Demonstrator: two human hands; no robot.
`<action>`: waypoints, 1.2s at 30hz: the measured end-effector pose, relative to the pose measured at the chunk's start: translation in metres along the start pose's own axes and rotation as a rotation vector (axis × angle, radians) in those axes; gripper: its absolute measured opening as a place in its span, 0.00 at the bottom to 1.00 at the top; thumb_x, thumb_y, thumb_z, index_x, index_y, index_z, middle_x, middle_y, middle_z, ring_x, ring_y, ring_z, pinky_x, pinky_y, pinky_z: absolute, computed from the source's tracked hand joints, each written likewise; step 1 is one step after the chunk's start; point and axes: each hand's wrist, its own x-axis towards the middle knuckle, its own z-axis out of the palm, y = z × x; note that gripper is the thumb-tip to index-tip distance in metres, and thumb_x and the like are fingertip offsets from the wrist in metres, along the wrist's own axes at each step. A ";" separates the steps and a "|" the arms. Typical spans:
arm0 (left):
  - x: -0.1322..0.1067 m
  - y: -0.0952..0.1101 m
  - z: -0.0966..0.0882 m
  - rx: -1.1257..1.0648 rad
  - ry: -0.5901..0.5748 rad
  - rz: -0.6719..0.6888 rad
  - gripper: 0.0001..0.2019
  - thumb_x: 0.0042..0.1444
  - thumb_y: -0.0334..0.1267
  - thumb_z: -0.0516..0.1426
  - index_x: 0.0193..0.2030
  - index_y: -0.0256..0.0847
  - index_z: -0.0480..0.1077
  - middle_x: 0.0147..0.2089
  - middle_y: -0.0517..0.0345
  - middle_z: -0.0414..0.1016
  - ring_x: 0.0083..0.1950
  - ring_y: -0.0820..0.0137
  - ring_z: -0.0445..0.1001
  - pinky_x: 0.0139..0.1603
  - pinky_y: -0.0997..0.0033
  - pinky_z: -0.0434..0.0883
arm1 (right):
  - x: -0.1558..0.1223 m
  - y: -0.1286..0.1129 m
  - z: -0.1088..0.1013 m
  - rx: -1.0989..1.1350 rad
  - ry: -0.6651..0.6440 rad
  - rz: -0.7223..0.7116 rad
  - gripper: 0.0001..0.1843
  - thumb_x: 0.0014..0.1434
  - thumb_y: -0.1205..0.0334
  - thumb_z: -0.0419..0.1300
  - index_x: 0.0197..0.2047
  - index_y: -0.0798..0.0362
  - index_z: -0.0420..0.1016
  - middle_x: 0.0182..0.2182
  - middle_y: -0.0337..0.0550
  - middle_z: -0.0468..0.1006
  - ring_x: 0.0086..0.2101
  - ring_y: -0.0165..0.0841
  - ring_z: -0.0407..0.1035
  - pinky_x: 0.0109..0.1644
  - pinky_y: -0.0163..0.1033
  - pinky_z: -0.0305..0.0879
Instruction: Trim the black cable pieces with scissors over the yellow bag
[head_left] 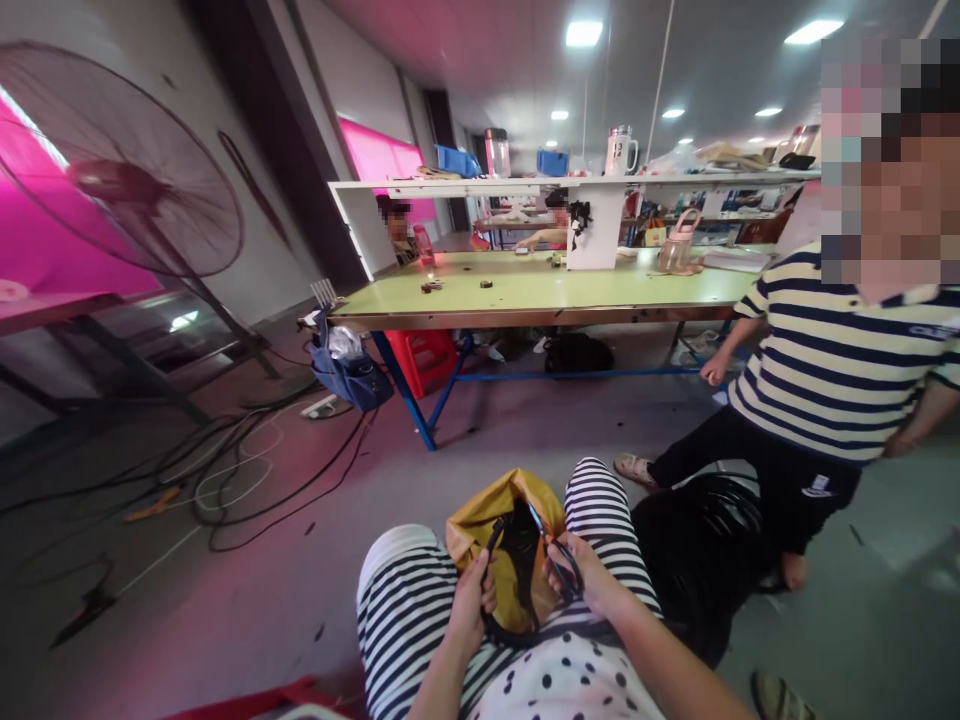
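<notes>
A yellow bag [480, 520] with a black rim lies on my lap, between my knees in striped trousers. My left hand [471, 600] grips the near left edge of the bag's opening, fingers closed. On the right edge of the opening, my right hand [581, 580] is closed and pinches a thin dark thing, perhaps a strap or cable. The inside of the bag is dark and I cannot make out its contents.
A person in a striped shirt [832, 360] stands close at my right, beside a black bundle [705, 560] on the floor. A long green workbench [540, 290] stands ahead, with another person behind it. A large fan [120, 170] and loose cables [225, 470] occupy the left.
</notes>
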 end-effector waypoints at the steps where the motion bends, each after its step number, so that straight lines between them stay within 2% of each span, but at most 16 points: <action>1: 0.001 0.000 0.001 0.000 0.009 0.001 0.35 0.42 0.68 0.72 0.41 0.41 0.70 0.18 0.75 0.53 0.15 0.80 0.52 0.18 0.81 0.46 | 0.000 0.000 0.000 0.000 -0.002 -0.007 0.41 0.37 0.27 0.79 0.34 0.51 0.66 0.26 0.37 0.80 0.23 0.27 0.70 0.30 0.34 0.65; 4: 0.002 0.000 0.002 -0.001 0.049 0.001 0.36 0.40 0.70 0.72 0.40 0.41 0.69 0.18 0.76 0.51 0.14 0.81 0.50 0.18 0.80 0.43 | 0.001 0.002 -0.001 0.000 0.002 -0.024 0.41 0.37 0.27 0.79 0.34 0.51 0.66 0.25 0.37 0.80 0.23 0.27 0.70 0.30 0.34 0.64; 8: 0.002 0.001 0.002 -0.009 0.037 0.001 0.37 0.37 0.68 0.73 0.40 0.40 0.70 0.18 0.75 0.53 0.15 0.81 0.51 0.18 0.80 0.44 | 0.004 0.005 -0.001 0.000 0.008 -0.021 0.42 0.36 0.27 0.79 0.34 0.50 0.67 0.25 0.37 0.79 0.22 0.28 0.69 0.29 0.35 0.63; 17: 0.000 0.002 0.001 -0.014 0.022 0.000 0.35 0.39 0.67 0.74 0.39 0.40 0.71 0.18 0.74 0.53 0.16 0.82 0.51 0.18 0.80 0.46 | 0.005 0.008 -0.002 -0.019 0.006 -0.019 0.40 0.38 0.28 0.79 0.35 0.50 0.66 0.26 0.36 0.79 0.23 0.29 0.71 0.30 0.36 0.64; 30: -0.004 0.005 0.004 0.004 0.023 -0.006 0.35 0.38 0.68 0.73 0.39 0.40 0.70 0.18 0.74 0.54 0.16 0.81 0.51 0.18 0.80 0.45 | 0.003 0.005 0.000 -0.015 0.001 -0.021 0.42 0.35 0.27 0.79 0.34 0.50 0.66 0.25 0.35 0.79 0.23 0.28 0.70 0.30 0.35 0.63; 36: -0.002 0.005 0.003 0.004 0.008 -0.008 0.40 0.30 0.70 0.74 0.38 0.41 0.70 0.17 0.75 0.53 0.15 0.82 0.50 0.17 0.81 0.46 | 0.005 0.008 -0.001 0.002 0.002 -0.018 0.41 0.37 0.29 0.80 0.34 0.49 0.65 0.25 0.35 0.79 0.23 0.28 0.70 0.30 0.35 0.64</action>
